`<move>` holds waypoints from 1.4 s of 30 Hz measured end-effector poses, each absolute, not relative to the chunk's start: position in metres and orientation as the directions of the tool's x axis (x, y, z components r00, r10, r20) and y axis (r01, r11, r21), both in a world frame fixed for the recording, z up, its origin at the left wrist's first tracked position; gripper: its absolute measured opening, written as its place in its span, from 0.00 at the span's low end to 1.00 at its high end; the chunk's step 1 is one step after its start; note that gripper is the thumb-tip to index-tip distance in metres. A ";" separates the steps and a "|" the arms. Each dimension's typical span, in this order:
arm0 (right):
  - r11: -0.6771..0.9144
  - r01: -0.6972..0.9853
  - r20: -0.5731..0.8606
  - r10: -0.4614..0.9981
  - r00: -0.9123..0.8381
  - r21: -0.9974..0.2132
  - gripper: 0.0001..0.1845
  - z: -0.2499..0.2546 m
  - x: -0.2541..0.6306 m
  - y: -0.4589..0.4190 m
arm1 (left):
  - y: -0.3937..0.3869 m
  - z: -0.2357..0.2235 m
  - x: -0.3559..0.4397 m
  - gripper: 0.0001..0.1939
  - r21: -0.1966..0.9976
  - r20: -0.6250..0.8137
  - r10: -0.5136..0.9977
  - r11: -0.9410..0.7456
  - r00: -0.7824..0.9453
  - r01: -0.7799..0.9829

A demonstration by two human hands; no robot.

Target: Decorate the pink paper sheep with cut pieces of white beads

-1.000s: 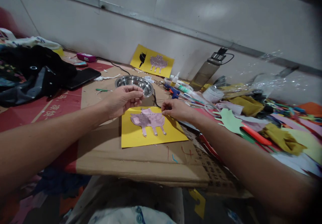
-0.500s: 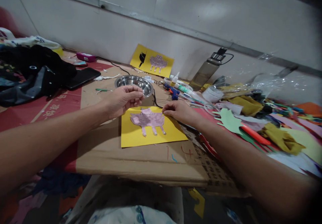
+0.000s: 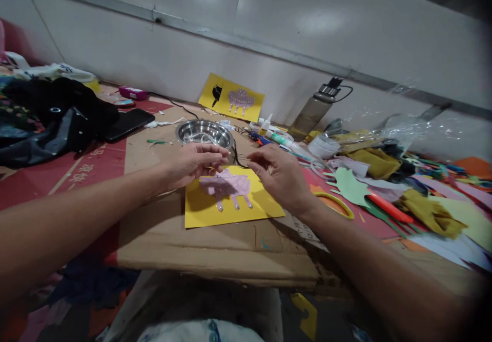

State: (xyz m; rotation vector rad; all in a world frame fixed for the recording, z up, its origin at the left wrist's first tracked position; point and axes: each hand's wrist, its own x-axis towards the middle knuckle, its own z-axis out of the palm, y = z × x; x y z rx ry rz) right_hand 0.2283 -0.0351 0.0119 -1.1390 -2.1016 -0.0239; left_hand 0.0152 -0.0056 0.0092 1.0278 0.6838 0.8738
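Observation:
My left hand (image 3: 198, 163) is above the upper left of a yellow card (image 3: 265, 203), its thumb and forefinger pinched together. A tiny pale speck shows at those fingertips, too small to name. My right hand (image 3: 279, 175) hovers over the card's right side, fingers also pinched; what they hold, if anything, is hidden. Glued flat on the card is a pinkish-purple cutout (image 3: 230, 187) with three legs, each ending in a shiny bead. Just behind my left hand stands a round metal bowl (image 3: 184, 126) with small whitish bits inside.
A finished-looking yellow card (image 3: 253, 112) leans on the wall. A grey bottle (image 3: 313, 108), a blue glue gun (image 3: 260, 138) and a yellow ring-shaped handle (image 3: 338, 203) are on the right, near paper and felt scraps (image 3: 426, 211). A black phone (image 3: 128, 124) lies left.
My right hand has lifted off the card's upper edge and turned, its fingertips now facing my left hand's. My left hand has shifted slightly right and lower. The yellow handle has come into view.

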 end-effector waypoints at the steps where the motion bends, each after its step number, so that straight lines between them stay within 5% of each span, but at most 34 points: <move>1: 0.615 0.719 0.630 0.707 -0.321 -0.324 0.04 0.014 0.223 -0.037 | -0.007 0.010 0.016 0.06 0.924 -0.089 0.858 0.261 0.505 -0.281; 10: 0.537 0.627 0.573 0.802 -0.171 -0.564 0.07 0.011 0.205 -0.038 | -0.014 0.014 0.016 0.09 0.898 -0.124 0.808 0.339 0.577 -0.282; 22: 0.532 0.633 0.609 0.784 -0.120 -0.562 0.05 0.009 0.203 -0.042 | -0.017 0.010 0.016 0.12 0.880 -0.128 0.742 0.391 0.659 -0.269; 28: 0.398 0.442 0.401 0.912 -0.091 -0.804 0.08 0.008 0.217 -0.037 | -0.016 0.013 0.018 0.15 0.896 -0.157 0.788 0.367 0.596 -0.249; 32: 0.262 0.244 0.237 0.963 -0.127 -0.934 0.12 0.011 0.220 -0.036 | -0.014 0.011 0.019 0.08 0.929 -0.156 0.844 0.303 0.513 -0.215; 37: 0.167 0.122 0.144 0.973 -0.179 -0.978 0.14 0.011 0.220 -0.035 | -0.012 0.007 0.019 0.03 0.952 -0.125 0.840 0.252 0.528 -0.175; 42: 0.152 0.192 0.103 0.964 -0.246 -0.970 0.14 0.010 0.224 -0.036 | -0.012 0.005 0.020 0.05 0.963 -0.115 0.847 0.223 0.520 -0.151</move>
